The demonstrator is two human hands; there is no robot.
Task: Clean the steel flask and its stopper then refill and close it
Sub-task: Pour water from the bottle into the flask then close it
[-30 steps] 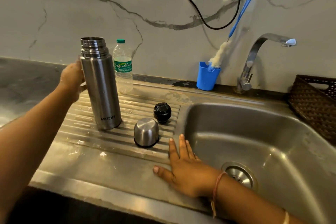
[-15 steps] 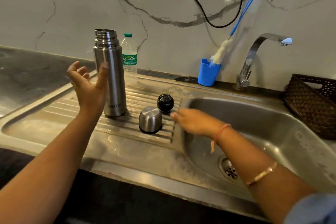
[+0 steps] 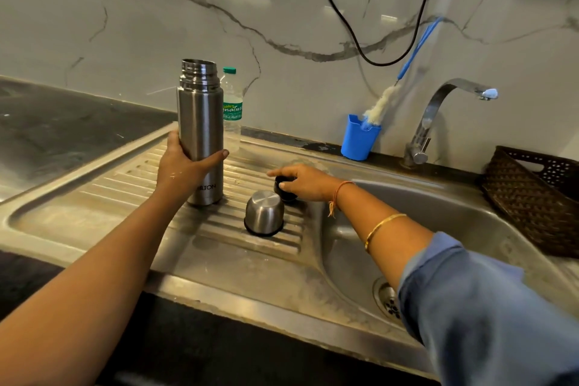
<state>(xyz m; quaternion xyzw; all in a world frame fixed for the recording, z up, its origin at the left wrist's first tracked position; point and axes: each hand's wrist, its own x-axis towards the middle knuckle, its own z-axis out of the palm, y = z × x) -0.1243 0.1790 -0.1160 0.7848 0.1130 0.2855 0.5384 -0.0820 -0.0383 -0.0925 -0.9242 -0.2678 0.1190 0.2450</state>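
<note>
1. Flask (image 3: 200,135) of steel was seen upright on the ribbed drainboard (image 3: 125,185), left of the sink basin (image 3: 438,229). Its mouth was left uncovered.
2. Left hand (image 3: 185,169) was wrapped round the flask's middle. The thumb was laid across the front and the fingers were curled behind. Part of the printed brand name was hidden by the palm.
3. Right hand (image 3: 305,182) was placed over the black stopper (image 3: 288,197), near the basin's edge. The stopper was pinched between thumb and curled fingers, with the index finger stretched out to the left. Whether it was lifted off the ribs could not be told.
4. Steel cup lid (image 3: 264,213) was set mouth down on the drainboard. It was just in front of the stopper and right of the flask, and was touched by neither hand.
5. Plastic water bottle (image 3: 232,116) with a green cap was stood directly behind the flask, partly hidden by it.
6. Blue holder (image 3: 358,141) was placed against the marble wall. A bottle brush (image 3: 383,102) with a blue handle was leaned in it.
7. Curved tap (image 3: 438,103) was mounted behind the basin, and a dark woven basket (image 3: 532,197) was seen at far right.
8. Gold bangle (image 3: 383,224) and an orange thread (image 3: 336,197) were worn on the right wrist, below a blue sleeve (image 3: 485,307).
9. Black cable (image 3: 344,25) was hung in a loop on the wall.
</note>
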